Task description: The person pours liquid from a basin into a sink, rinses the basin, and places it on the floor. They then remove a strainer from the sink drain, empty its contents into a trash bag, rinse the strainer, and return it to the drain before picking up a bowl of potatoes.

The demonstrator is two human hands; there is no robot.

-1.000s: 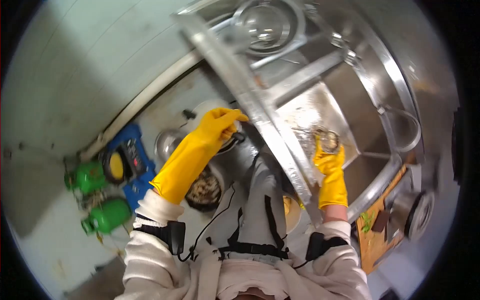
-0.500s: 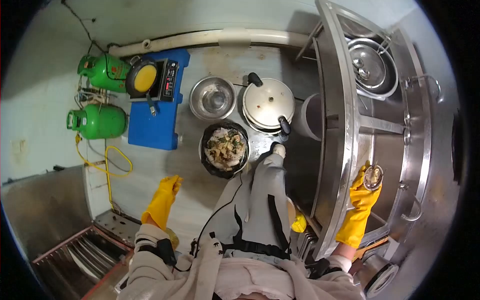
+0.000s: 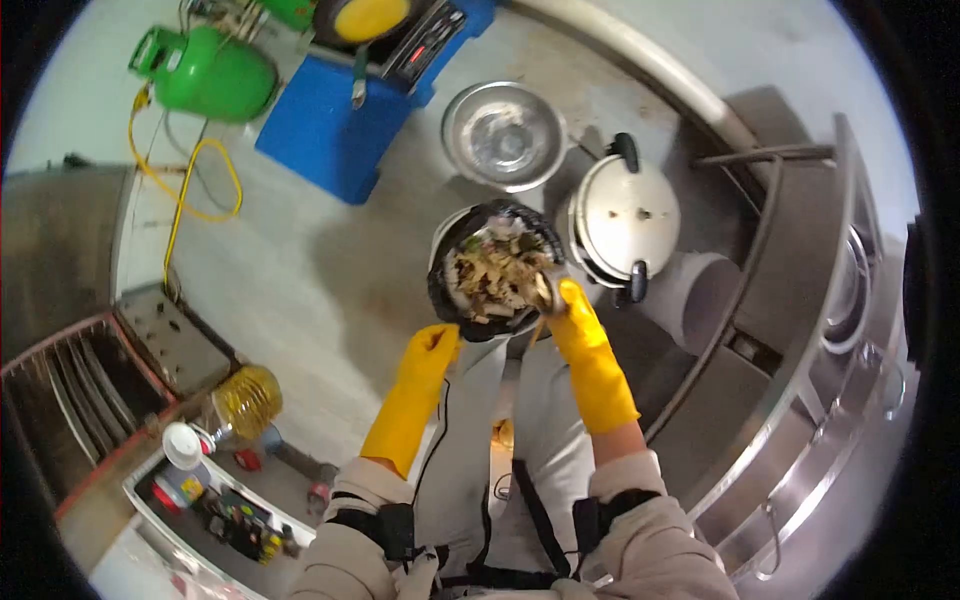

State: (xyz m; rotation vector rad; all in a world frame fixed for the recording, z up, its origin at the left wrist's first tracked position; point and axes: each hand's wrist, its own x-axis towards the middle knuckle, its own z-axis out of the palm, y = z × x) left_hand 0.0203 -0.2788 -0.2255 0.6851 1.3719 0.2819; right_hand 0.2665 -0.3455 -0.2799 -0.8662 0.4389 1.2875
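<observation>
Yellow rubber gloves cover both my hands. My right hand [image 3: 572, 318] grips a small round sink strainer [image 3: 545, 292], tipped on its side over the right part of a waste bin. A black bag [image 3: 440, 285] lines the bin, and food scraps [image 3: 490, 270] fill much of it. Just outside the bin's near-left edge is my left hand [image 3: 432, 348], its fingers curled closed close to the bag's rim; I cannot tell if they hold anything. The bin stands on the floor in front of my knees.
Beyond the bin are a steel bowl [image 3: 505, 137] and a lidded pressure cooker [image 3: 628, 215]. A white bucket [image 3: 695, 300] lies by the steel sink unit [image 3: 745, 455] at right. Far left, a pan [image 3: 365, 18] sits near a blue stand [image 3: 325, 125] and a green gas cylinder [image 3: 205, 75].
My right hand has brought the strainer from the sink to the bin and tilted it. My left hand has moved right, to the bin's edge. The view has turned and shifted.
</observation>
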